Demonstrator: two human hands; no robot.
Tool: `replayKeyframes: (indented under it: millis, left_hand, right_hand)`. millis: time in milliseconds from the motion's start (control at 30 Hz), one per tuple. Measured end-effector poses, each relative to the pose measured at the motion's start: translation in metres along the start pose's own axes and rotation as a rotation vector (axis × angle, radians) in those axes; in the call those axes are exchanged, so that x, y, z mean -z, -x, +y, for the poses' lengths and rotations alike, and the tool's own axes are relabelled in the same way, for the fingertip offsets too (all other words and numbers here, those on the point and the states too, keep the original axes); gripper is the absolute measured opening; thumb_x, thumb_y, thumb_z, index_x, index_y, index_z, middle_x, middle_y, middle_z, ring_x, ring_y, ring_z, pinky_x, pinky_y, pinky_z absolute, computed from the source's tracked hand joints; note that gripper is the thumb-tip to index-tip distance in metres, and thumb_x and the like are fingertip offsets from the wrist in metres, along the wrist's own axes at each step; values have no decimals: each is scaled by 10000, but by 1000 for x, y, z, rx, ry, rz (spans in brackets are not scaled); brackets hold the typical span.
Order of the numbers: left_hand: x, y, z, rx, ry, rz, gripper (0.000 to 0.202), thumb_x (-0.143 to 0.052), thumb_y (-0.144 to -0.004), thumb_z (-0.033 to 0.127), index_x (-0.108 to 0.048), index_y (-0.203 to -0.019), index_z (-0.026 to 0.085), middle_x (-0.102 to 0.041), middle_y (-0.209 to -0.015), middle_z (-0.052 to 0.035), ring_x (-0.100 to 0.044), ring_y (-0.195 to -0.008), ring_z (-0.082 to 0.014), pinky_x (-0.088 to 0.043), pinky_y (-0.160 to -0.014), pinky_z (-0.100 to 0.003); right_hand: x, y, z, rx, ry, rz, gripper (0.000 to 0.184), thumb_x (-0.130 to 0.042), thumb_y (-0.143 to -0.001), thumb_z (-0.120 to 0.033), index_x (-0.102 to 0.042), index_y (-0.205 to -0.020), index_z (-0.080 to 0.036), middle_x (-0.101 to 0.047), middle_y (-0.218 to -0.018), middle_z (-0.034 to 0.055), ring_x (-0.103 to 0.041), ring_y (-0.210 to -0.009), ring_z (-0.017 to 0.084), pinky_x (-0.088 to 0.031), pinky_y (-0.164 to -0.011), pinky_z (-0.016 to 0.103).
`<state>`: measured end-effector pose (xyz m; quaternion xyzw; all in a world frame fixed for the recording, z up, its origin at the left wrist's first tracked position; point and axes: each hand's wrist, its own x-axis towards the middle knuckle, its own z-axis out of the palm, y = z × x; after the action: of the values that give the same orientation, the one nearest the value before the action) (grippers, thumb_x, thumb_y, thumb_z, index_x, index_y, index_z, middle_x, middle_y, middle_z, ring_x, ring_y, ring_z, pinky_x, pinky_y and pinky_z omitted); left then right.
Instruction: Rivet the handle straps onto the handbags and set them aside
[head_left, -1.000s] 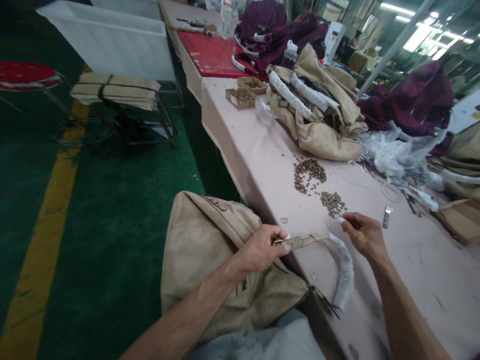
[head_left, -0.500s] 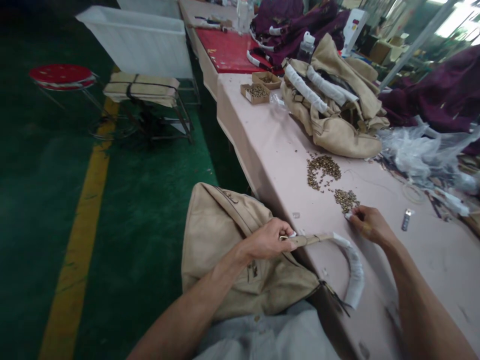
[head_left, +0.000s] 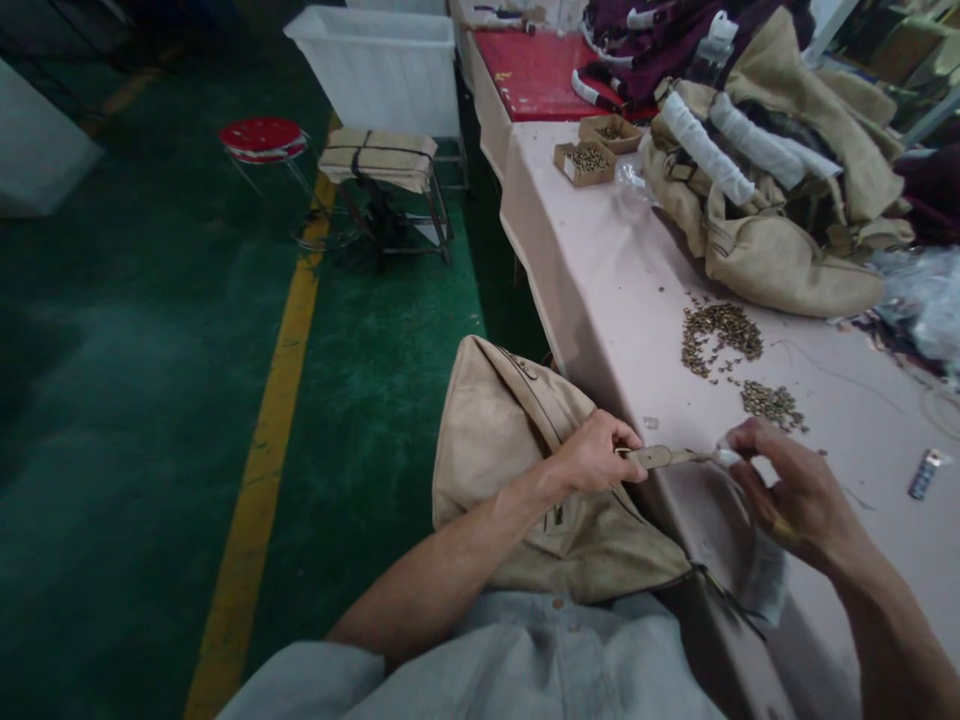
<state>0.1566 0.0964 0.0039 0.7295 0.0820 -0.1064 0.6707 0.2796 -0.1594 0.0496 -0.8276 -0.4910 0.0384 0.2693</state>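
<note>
A beige bag (head_left: pixel 517 440) lies across my lap against the table edge. My left hand (head_left: pixel 600 452) is closed on the end of its strap (head_left: pixel 656 457), where a bit of metal ring shows at the fingers. Fingers bent and pressed together, my right hand (head_left: pixel 795 490) is at the strap's other end, over the white-wrapped part of the handle (head_left: pixel 769 580). White covering shows at its fingertips; anything small between them is hidden. Just beyond this hand lies a pile of small brass-coloured studs (head_left: pixel 772 403), with a larger pile of metal pieces (head_left: pixel 720 338) behind it.
Two small cardboard boxes of metal pieces (head_left: pixel 583 163) stand farther up the table (head_left: pixel 600 260). More beige bags (head_left: pixel 795 230) with wrapped handles are heaped at the back right. A lighter-like object (head_left: pixel 926 475) lies right. Stools, including a red one (head_left: pixel 262 138), and a white bin (head_left: pixel 382 70) stand on the floor.
My right hand has left the stud pile and come to the strap near my left hand. The left hand keeps its hold. The whole view has swung left.
</note>
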Motion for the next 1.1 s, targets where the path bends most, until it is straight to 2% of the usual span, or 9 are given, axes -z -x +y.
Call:
replayKeyframes:
  millis: [67, 167, 400, 533, 733, 900, 1000, 1100]
  left_hand:
    - [-5, -1, 4, 18, -16, 45, 228, -754, -639, 218, -788, -825, 93, -578, -609, 31, -475, -579, -108, -321, -512, -222]
    - [-14, -4, 6, 20, -56, 81, 181, -726, -641, 203, -781, -781, 101, -581, -609, 25, -484, -583, -112, -310, -503, -227]
    - [-22, -9, 1, -21, -177, 100, 150, -676, -636, 155, -771, -733, 93, -536, -583, 18, -491, -593, -120, -278, -504, -238]
    - [-27, -12, 0, -19, -225, 108, 73, -680, -619, 129, -730, -659, 93, -524, -562, 13, -472, -576, -118, -298, -512, -242]
    - [-32, -16, -2, 6, -255, 116, 19, -684, -608, 114, -699, -614, 104, -550, -563, 0, -496, -578, -127, -329, -521, -243]
    - [-33, -18, -2, 11, -271, 128, 38, -695, -600, 110, -715, -632, 108, -570, -554, -12, -538, -599, -149, -350, -531, -242]
    - [-35, -18, -4, 2, -285, 147, 55, -692, -591, 107, -712, -642, 114, -590, -562, -22, -562, -612, -163, -369, -542, -251]
    - [-37, -18, -9, 4, -298, 199, 95, -704, -589, 125, -693, -683, 134, -642, -636, -37, -593, -646, -180, -392, -560, -262]
  right_hand:
    - [-12, -11, -27, 91, -41, -48, 117, -539, -953, -155, -545, -1047, -223, -580, -942, 65, -553, -850, 216, -465, -743, 358]
    - [-30, -19, -41, 140, -9, -64, 132, -518, -967, -116, -548, -1044, -218, -580, -942, 73, -530, -877, 234, -438, -741, 378]
    - [-47, -16, -30, 152, 48, -139, 123, -516, -988, -128, -577, -1044, -219, -574, -918, 65, -510, -876, 239, -407, -754, 400]
    - [-51, -15, -26, 99, -3, -155, 122, -508, -967, -120, -566, -1013, -217, -577, -930, 68, -519, -892, 245, -417, -760, 397]
    - [-55, -13, -16, 36, -33, -215, 162, -520, -901, -96, -567, -986, -226, -587, -940, 65, -543, -905, 251, -444, -778, 390]
    - [-54, -16, -11, 6, -86, -198, 107, -538, -875, -126, -563, -915, -222, -595, -886, 52, -559, -832, 228, -451, -729, 353]
    - [-54, -21, -8, -59, -124, -237, 89, -583, -821, -137, -589, -871, -210, -601, -831, 37, -565, -774, 207, -444, -692, 327]
    - [-54, -29, -3, -221, -202, -305, 81, -607, -771, -157, -632, -835, -199, -612, -765, 13, -569, -702, 180, -438, -650, 297]
